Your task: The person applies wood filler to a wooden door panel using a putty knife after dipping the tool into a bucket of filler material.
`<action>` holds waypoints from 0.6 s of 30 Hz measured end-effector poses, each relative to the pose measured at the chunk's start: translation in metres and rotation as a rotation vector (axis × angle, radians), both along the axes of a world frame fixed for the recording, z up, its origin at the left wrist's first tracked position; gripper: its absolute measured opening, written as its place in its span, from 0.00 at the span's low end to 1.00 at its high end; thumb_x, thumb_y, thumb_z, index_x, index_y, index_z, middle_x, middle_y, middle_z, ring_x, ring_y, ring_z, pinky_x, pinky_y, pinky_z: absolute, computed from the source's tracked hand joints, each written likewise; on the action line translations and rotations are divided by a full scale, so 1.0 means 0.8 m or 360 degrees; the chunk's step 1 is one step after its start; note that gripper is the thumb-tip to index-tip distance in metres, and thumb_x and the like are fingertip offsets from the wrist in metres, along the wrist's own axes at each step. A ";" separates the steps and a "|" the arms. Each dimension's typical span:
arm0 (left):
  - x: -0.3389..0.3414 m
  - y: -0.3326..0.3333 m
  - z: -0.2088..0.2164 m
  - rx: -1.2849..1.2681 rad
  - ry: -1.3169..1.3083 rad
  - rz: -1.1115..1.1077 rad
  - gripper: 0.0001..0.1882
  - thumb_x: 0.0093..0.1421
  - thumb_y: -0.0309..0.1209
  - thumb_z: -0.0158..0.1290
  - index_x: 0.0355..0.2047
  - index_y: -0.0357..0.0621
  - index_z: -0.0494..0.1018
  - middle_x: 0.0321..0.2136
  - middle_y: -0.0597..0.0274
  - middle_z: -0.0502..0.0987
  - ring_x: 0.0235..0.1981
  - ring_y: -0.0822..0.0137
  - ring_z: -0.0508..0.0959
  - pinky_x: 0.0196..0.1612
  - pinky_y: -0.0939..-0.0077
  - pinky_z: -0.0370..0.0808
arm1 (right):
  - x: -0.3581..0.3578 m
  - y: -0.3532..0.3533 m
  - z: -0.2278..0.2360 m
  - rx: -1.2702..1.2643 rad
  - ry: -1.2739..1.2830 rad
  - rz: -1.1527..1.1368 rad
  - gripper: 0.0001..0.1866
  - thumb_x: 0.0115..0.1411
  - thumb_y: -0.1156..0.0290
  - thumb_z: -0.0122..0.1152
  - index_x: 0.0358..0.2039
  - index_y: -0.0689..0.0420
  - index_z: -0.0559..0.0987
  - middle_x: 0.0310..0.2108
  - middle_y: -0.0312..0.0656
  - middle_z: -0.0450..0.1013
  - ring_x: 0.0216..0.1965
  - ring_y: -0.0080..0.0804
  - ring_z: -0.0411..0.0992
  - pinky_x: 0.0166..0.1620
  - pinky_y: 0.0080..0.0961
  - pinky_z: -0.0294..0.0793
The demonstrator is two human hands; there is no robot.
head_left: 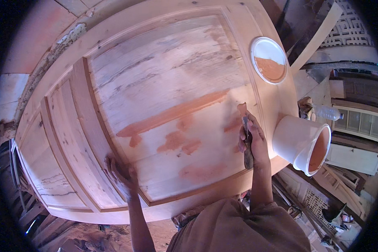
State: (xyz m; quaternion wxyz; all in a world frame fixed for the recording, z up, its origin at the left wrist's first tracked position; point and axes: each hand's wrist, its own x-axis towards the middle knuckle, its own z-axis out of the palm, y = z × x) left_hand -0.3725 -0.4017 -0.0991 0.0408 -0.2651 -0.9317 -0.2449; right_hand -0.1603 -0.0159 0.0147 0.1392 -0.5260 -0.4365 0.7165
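1. While the right hand (253, 140) is closed around the handle of a putty knife (244, 126), the blade points away from the person, up and a little to the left of the grip, and its tip carries reddish filler at the right side of the door panel (164, 92).
2. From handle to blade tip, the long axis of the knife runs almost straight away from the body, along the line of the forearm.
3. Just left of the blade lies the nearest small patch of filler (233, 125); further left of the grip are more patches, and the long streak (172, 113) goes up to the right across the panel, so its upper end comes near to the blade tip.
4. Right of the grip, very near to the wrist, a white bucket (300, 143) lies tilted on the edge of the door, with its open mouth turned away to the right and filler colour inside.
5. Beyond the grip and a little to the right, well apart from it, a white lid (269, 59) with filler on it rests on the door frame.
6. Down and far to the left of the knife, the left hand (122, 172) presses flat on the panel with fingers spread and holds nothing.
7. By my judgement, the right hand is much nearer to the filler patches and to the bucket than the left one.
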 end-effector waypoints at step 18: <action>-0.005 0.004 0.006 -0.0041 0.0049 0.0020 0.35 0.60 0.46 0.60 0.62 0.40 0.66 0.65 0.42 0.65 0.67 0.41 0.64 0.70 0.39 0.53 | -0.062 0.035 0.040 0.0533 -0.0543 0.1006 0.25 0.68 0.70 0.57 0.65 0.54 0.69 0.47 0.56 0.79 0.43 0.45 0.81 0.47 0.36 0.78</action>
